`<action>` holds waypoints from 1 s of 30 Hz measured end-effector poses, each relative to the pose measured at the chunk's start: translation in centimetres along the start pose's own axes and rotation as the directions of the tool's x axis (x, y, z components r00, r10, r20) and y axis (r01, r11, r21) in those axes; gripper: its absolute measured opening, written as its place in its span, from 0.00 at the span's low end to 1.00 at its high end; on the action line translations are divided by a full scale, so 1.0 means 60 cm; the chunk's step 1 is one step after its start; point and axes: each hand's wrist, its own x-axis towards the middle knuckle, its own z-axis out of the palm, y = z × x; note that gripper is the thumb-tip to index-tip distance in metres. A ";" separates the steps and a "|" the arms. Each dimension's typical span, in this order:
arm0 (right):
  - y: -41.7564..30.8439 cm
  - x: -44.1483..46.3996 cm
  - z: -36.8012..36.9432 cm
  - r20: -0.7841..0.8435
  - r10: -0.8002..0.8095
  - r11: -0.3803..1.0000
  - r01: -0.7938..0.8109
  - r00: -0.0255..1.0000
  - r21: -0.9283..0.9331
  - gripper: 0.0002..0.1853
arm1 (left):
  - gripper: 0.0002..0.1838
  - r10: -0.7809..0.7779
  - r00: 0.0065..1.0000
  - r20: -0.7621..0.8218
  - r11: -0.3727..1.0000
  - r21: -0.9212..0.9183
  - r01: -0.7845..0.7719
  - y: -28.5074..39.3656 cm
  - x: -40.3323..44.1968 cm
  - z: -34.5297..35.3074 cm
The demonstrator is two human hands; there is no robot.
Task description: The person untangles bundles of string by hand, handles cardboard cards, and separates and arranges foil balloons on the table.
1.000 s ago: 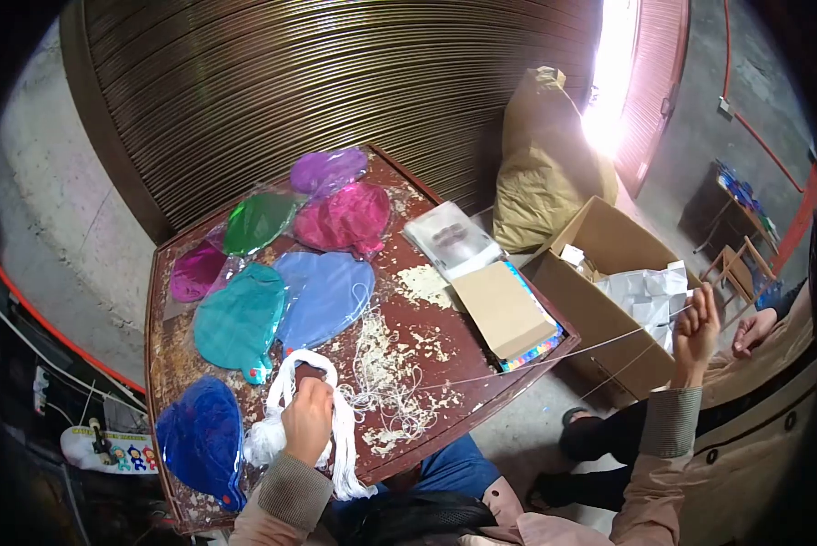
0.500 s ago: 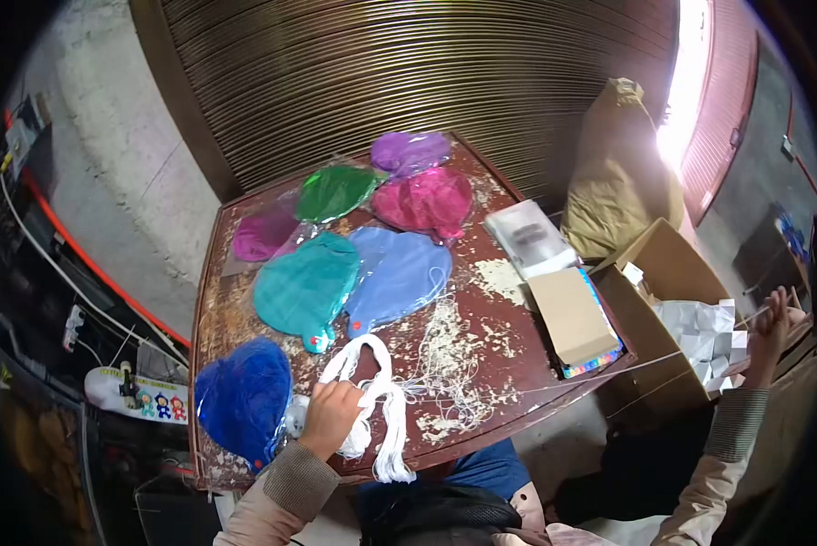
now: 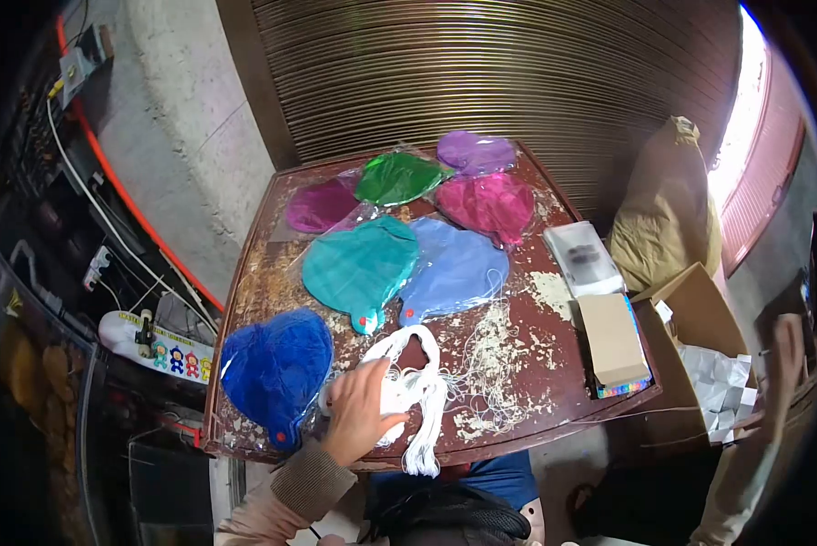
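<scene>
White yarn hank lies at the near edge of the table, long axis front-to-back, loop toward the shutter. Left hand rests on it, fingers apart; right hand (blurry, can't tell its grip) is near a cardboard box holding white paper. Skateboard lettering's unreadable.

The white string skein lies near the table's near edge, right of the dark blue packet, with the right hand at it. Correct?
Not quite: the head view shows the left hand at the white string skein; the right hand is off to the right, beyond the table. The skein does lie near the near edge, right of the dark blue packet.
</scene>
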 end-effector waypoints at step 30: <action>-0.403 -0.019 0.613 0.875 -0.416 0.521 -0.723 0.248 0.453 0.09 | 0.17 0.033 0.750 0.661 0.382 -0.702 0.602 -0.097 0.180 -0.022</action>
